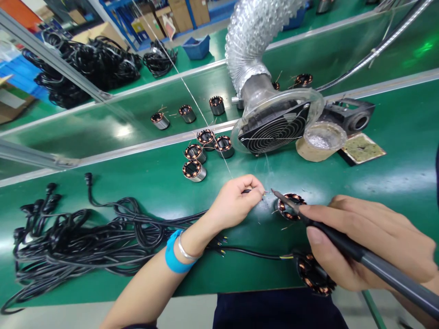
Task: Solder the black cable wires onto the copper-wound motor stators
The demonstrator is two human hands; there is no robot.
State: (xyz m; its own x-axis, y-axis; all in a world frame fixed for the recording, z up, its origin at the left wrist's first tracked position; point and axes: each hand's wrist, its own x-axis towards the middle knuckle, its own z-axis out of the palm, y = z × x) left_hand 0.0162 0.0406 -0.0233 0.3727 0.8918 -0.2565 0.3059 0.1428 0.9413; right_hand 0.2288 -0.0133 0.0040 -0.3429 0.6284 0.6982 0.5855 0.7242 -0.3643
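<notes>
**Solder Work at the Green Bench**

A green factory bench [144,183] fills the frame, with a conveyor belt [103,123] running behind it and cardboard boxes [181,13] stacked at the upper middle. My left hand [235,201], at centre, is closed in a pinch on the bare end of a black cable [254,252], holding it up off the bench so the tip meets the iron. My right hand [370,237], at lower right, is wrapped around a soldering iron [343,244] in a pen grip, its point [276,194] angled left toward the pinched wire; the two hands sit near each other but apart. Just below the tip lies a copper-wound motor coil [291,206], flat on the bench and close at hand. A second coil [313,274] sits at the bench edge, partly under my right hand.

A fume fan [276,130] on a silver duct hose [250,41] faces the work from the upper centre, placed, I judge, to pull smoke away. Beside it stand a shallow pot [320,141] and a cleaning sponge [361,148], within reach of the iron. More coils [206,153] wait in a cluster at centre; a tangle of black cords [68,242] lies at lower left. A blue wristband [174,253] circles my left wrist.
</notes>
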